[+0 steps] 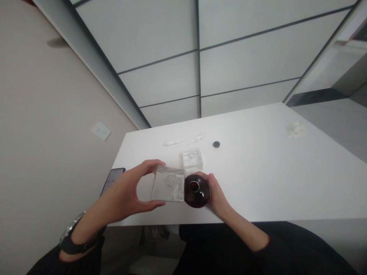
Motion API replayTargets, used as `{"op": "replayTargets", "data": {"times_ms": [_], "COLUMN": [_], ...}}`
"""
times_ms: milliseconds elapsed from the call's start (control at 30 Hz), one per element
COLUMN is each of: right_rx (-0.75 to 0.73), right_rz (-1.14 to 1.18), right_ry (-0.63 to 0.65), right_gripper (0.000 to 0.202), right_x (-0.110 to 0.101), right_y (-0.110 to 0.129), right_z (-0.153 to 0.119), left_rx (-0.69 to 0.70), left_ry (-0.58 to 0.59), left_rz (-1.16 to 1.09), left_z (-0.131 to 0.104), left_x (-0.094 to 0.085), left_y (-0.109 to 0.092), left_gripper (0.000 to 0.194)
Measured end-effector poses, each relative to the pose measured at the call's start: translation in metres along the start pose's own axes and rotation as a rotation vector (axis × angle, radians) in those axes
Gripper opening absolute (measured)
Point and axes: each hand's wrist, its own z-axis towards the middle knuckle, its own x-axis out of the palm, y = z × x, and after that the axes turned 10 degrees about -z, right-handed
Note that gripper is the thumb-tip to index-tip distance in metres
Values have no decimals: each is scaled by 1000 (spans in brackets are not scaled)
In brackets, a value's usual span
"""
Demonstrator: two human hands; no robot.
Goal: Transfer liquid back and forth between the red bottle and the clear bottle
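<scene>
My left hand grips a clear, square-sided container between thumb and fingers, with a round opening or dimple showing on its face. Right beside it, my right hand is wrapped round a dark brown glass bottle. The bottle's uncapped mouth faces up toward me. Container and bottle appear to touch or nearly touch. Just beyond them, a second clear square container stands on the white table. A small dark round cap lies farther back.
Two clear droppers or small spoons lie behind the containers. A phone rests at the table's left edge, near my left forearm. Some whitish material lies at the far right. A wall with a socket stands on the left; panelled doors rise behind.
</scene>
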Motion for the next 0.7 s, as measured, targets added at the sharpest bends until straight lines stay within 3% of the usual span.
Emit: {"op": "replayTargets", "data": {"times_ms": [233, 700], "right_rx": [-12, -20], "right_rz": [1, -25], "right_ry": [13, 30], "right_gripper": [83, 85], "right_x": [1, 1], "right_y": [2, -3], "right_z": [0, 2], "left_rx": [32, 36], "left_ry": [6, 60], "left_rz": [161, 280], "left_z": [1, 8], "left_x": [-4, -6], "left_y": [-3, -20], "left_gripper": [70, 74]}}
